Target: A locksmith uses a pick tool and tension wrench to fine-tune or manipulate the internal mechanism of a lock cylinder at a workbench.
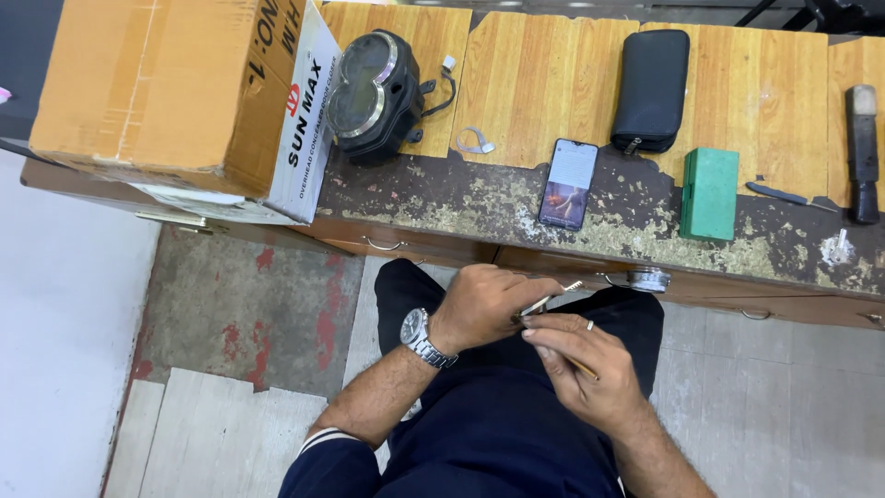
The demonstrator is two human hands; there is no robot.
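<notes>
My left hand [489,302], with a metal watch [419,337] on the wrist, is closed around a small metal part [551,297] whose tip sticks out to the right. My right hand [581,361], wearing a ring, pinches a thin stick-like tool [584,371] and touches the same part. Both hands meet over my lap in dark trousers, just in front of the worn wooden workbench [553,83].
On the bench stand a large cardboard box [166,92], a black instrument cluster [373,92], a phone [568,183], a black pouch [651,88], a green case [710,193] and a dark handled tool [863,148]. Drawer handles [382,245] line the bench front.
</notes>
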